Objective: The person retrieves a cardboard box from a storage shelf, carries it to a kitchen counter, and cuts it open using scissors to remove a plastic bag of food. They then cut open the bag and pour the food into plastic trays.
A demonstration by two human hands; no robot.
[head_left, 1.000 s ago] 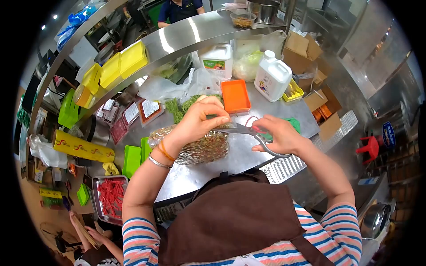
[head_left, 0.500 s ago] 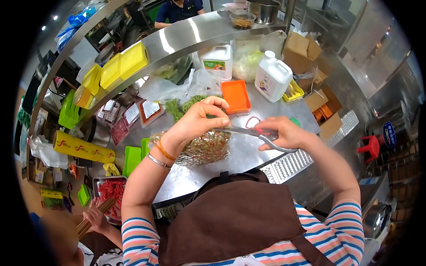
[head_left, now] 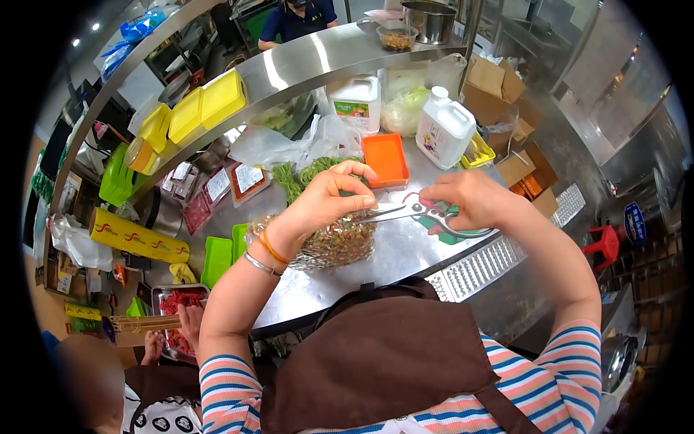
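My left hand (head_left: 336, 194) pinches the top edge of a clear plastic bag (head_left: 336, 244) filled with green and reddish pieces, which rests on the steel table. An orange band and a silver bangle circle that wrist. In my right hand (head_left: 463, 202) are grey-handled scissors (head_left: 416, 210), their blades parted and pointing left at the bag's top by my left fingertips. Behind the bag lie green vegetables (head_left: 289, 179). An orange tray (head_left: 386, 160) stands beyond my hands, and a green item (head_left: 452, 230) lies under the scissors' handles.
White jugs (head_left: 444, 130) stand at the back below a steel shelf (head_left: 347, 45). Green trays (head_left: 217, 260) and a yellow roll (head_left: 137, 237) are left. A co-worker's hands (head_left: 189, 325) hold sticks over a tray of red strips (head_left: 181, 300). Another person (head_left: 296, 20) is behind the shelf.
The scissors' blades have opened, and my right hand has shifted slightly up and right. My left hand stays at the bag. The co-worker at lower left has moved in with the sticks.
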